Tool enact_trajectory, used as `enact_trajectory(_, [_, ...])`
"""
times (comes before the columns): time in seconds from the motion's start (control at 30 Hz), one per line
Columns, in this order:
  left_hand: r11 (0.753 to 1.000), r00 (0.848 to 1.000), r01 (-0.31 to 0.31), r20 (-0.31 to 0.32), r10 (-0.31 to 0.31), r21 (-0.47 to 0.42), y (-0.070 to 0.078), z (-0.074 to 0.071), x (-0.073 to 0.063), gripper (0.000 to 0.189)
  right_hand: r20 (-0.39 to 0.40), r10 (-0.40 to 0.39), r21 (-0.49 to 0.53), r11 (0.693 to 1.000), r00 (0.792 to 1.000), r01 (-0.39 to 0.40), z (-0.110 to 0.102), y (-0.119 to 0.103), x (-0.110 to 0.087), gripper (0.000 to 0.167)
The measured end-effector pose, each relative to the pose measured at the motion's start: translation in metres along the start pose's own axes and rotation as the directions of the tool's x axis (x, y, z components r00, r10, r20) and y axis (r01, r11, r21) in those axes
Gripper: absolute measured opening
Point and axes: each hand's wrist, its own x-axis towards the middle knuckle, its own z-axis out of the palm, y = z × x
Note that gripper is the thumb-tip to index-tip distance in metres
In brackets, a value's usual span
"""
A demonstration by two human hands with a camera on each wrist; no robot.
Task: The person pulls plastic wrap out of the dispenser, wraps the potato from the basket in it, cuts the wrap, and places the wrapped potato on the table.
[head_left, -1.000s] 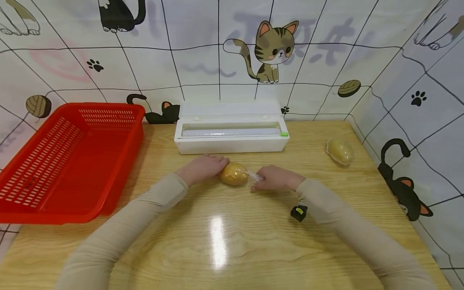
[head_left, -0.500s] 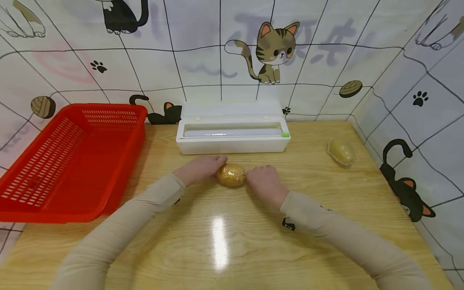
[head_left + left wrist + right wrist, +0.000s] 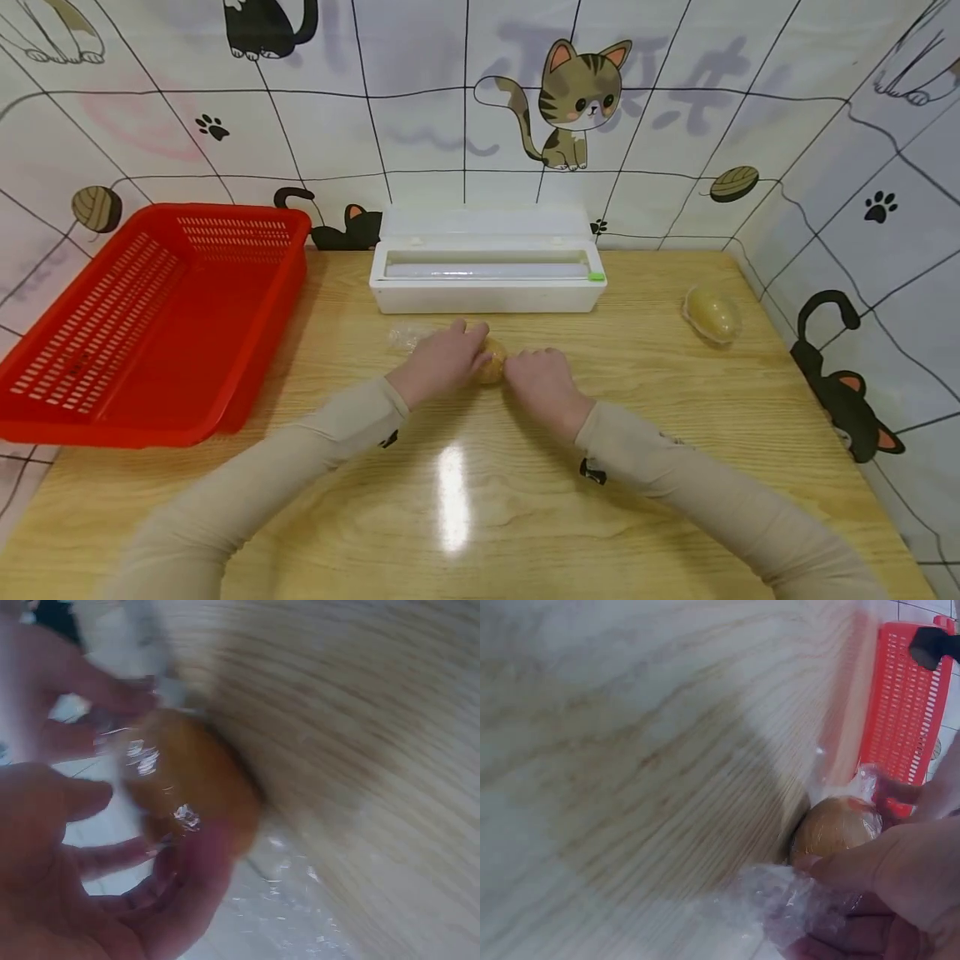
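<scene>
An orange-yellow oval fruit [image 3: 491, 363] wrapped in clear cling film lies on the wooden table, partly covered by the hands. My left hand [image 3: 446, 357] reaches over its left end, and in the left wrist view its curved fingers [image 3: 202, 874] hold the wrapped side. At the right end, my right hand [image 3: 543, 385] grips the gathered film. The right wrist view shows its thumb [image 3: 847, 866] against the fruit, with crumpled cling film [image 3: 780, 900] bunched at the fingers. Another loose tail of film [image 3: 408, 336] sticks out left of my left hand. The left wrist view is blurred.
Behind the hands stands a white cling film dispenser [image 3: 487, 296], lid raised, roll inside. A large red plastic basket [image 3: 258, 342] stands at the left. Another film-wrapped yellow fruit [image 3: 711, 315] lies at the right, near the cat-patterned wall covering [image 3: 825, 192].
My right hand has moved from the stretched film tail up against the fruit's right end. My left hand has shifted right over the fruit, exposing a film tail on its left.
</scene>
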Motion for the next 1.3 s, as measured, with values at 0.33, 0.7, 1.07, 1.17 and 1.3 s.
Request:
enact_trajectory(0.33, [0.989,0.992,0.08,0.108,-0.066,-0.123,-0.001,0.002,0.009,0.03,0.038,0.056,0.282,0.957,0.998,-0.065,0.0,0.01,-0.008,0.029])
enact_trajectory(0.7, [0.993,0.99,0.075,0.122,-0.065,-0.086,0.002,0.002,0.008,0.039,0.2,-0.156,0.776,0.628,0.967,-0.059,-0.004,0.04,0.006,0.022])
enact_trajectory(1.07, [0.992,0.986,0.088,0.15,-0.074,-0.091,0.0,0.001,0.01,0.041,0.353,-0.284,0.927,0.23,0.891,-0.294,0.012,0.059,0.008,0.027])
enact_trajectory(1.17, [0.99,0.986,0.086,0.154,-0.068,-0.108,-0.001,0.001,0.01,0.042,0.328,-0.317,0.94,0.2,0.89,-0.275,0.018,0.062,0.008,0.03])
enact_trajectory(1.3, [0.987,0.986,0.092,0.151,-0.071,-0.131,-0.003,0.001,0.008,0.043,0.307,-0.362,0.952,0.126,0.88,-0.28,0.022,0.065,0.008,0.034])
